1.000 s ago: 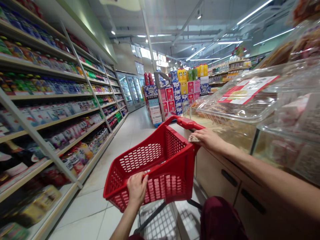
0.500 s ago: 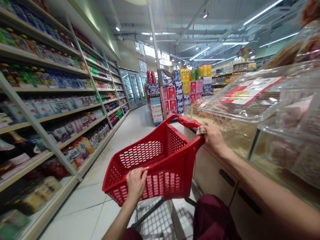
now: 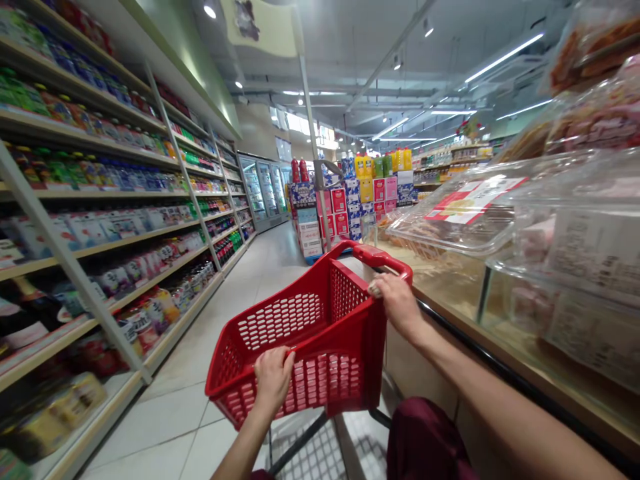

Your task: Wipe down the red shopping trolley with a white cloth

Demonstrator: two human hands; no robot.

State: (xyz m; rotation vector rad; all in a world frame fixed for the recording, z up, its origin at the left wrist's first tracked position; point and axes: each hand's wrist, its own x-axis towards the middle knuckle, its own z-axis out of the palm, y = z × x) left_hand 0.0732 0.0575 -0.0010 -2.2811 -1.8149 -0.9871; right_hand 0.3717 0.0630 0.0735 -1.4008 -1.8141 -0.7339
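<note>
A red plastic shopping cart with perforated walls stands in front of me, turned sideways to the aisle. Its basket shows nothing inside. My left hand is closed over the near rim, thumb towards the inside. My right hand grips the cart's upper edge just below the red handle. At its fingertips shows a small pale, crumpled thing that I cannot make out.
Shelves of bottled drinks line the left side. To the right, a counter holds clear plastic packs. Stacked drink cartons and a grey pole stand ahead. Glass-door fridges are further back. Pale tiles cover the floor.
My right hand has shifted left and down, from the handle's end to the cart's edge. My left hand stays on the rim. The shelves and counter have shifted slightly in view.
</note>
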